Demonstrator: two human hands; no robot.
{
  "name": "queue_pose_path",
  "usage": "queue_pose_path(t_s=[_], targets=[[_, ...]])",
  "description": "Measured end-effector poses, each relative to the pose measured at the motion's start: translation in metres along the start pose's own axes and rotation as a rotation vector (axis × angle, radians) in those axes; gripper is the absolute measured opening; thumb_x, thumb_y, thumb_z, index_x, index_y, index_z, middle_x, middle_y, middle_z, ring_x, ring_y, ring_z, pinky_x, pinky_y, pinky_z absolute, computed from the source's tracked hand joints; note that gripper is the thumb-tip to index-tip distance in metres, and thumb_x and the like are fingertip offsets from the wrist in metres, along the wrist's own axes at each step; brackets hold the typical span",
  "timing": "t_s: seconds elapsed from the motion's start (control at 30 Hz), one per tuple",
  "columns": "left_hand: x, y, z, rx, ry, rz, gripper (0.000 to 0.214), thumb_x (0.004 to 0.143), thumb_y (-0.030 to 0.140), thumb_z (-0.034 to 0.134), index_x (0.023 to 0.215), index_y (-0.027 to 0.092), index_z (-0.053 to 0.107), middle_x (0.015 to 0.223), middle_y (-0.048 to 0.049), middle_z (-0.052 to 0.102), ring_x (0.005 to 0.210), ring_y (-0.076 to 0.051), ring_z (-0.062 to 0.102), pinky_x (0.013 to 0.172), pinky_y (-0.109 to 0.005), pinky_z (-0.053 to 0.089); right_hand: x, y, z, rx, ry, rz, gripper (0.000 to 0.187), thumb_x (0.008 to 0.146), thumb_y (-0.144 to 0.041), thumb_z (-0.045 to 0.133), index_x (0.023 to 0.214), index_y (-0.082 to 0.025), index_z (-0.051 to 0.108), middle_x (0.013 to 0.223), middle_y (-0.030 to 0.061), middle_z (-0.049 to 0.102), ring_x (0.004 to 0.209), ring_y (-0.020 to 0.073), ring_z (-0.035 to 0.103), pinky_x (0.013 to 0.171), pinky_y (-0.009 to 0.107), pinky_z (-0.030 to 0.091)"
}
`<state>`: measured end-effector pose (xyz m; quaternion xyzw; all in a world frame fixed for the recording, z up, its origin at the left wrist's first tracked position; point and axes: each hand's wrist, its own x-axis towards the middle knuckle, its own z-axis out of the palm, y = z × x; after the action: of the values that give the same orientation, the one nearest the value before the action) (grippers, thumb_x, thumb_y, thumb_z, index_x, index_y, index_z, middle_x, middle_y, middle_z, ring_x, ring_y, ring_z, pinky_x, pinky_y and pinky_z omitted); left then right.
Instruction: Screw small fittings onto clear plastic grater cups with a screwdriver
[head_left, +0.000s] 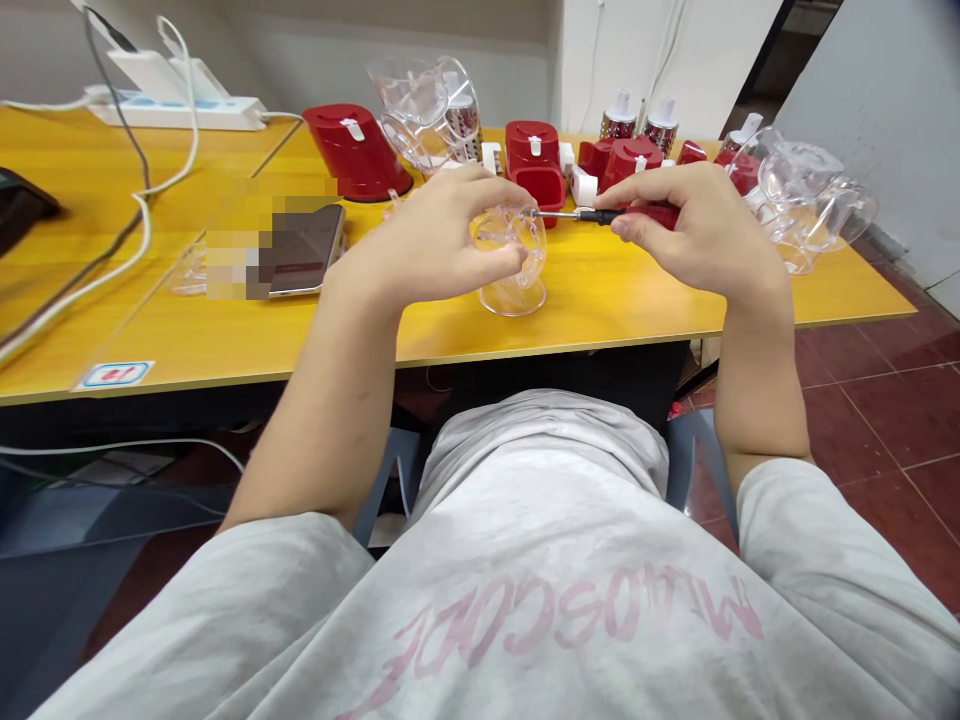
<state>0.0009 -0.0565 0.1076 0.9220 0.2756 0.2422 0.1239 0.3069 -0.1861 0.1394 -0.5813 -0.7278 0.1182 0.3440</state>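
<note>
My left hand (439, 240) is closed around a clear plastic housing (516, 272), held just above the yellow table (615, 290). My right hand (694, 225) grips a red-handled screwdriver (600, 215). Its metal tip points left and touches the top of the clear housing. Both hands are raised over the table's front edge, in front of my body.
Red plastic bases (356, 150) (534, 158), more clear housings (427, 105) (814, 200), metal drum pieces (619, 122) and white parts line the back of the table. A phone (304, 252) lies at the left. A white power strip (176, 105) and cables sit on the left table.
</note>
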Motion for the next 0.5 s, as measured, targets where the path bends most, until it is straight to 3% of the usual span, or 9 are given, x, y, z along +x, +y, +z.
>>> queue_pose_path(t_s=[0.1,0.2,0.4,0.5], targets=[[0.0,-0.001,0.0,0.002,-0.008,-0.002,0.067,0.098,0.068,0.074,0.157,0.039,0.087,0.162,-0.0048,0.084,0.161,-0.05,0.071,0.145,-0.079,0.054,-0.003,-0.005,-0.001,-0.022,-0.003,0.03,0.014,0.11,-0.056,0.096,0.117,-0.045,0.098,0.121,0.0092,0.099,0.155,0.0526,0.078,0.117,0.068,0.069],[0.0,-0.005,0.002,0.004,0.006,-0.002,0.066,0.099,0.07,0.073,0.158,0.044,0.087,0.162,-0.002,0.084,0.162,-0.049,0.07,0.145,-0.079,0.054,-0.004,-0.007,-0.002,-0.038,0.009,0.003,0.012,0.109,-0.055,0.096,0.115,-0.046,0.098,0.116,0.0093,0.098,0.154,0.0535,0.079,0.121,0.072,0.066],[0.001,-0.006,0.001,0.005,-0.018,0.0,0.072,0.1,0.067,0.071,0.163,0.034,0.085,0.167,-0.0106,0.081,0.167,-0.049,0.068,0.148,-0.077,0.052,0.001,-0.002,0.003,-0.062,-0.002,-0.022,0.017,0.112,-0.056,0.093,0.108,-0.039,0.094,0.113,0.0055,0.097,0.124,0.0414,0.085,0.11,0.059,0.066],[0.001,-0.002,0.0,-0.016,-0.035,-0.012,0.074,0.098,0.068,0.074,0.165,0.038,0.083,0.171,-0.0063,0.08,0.169,-0.051,0.065,0.15,-0.08,0.048,0.005,0.003,0.005,-0.065,-0.017,0.013,0.043,0.121,-0.063,0.083,0.088,-0.034,0.081,0.094,0.0066,0.089,0.106,0.0381,0.084,0.096,0.055,0.065]])
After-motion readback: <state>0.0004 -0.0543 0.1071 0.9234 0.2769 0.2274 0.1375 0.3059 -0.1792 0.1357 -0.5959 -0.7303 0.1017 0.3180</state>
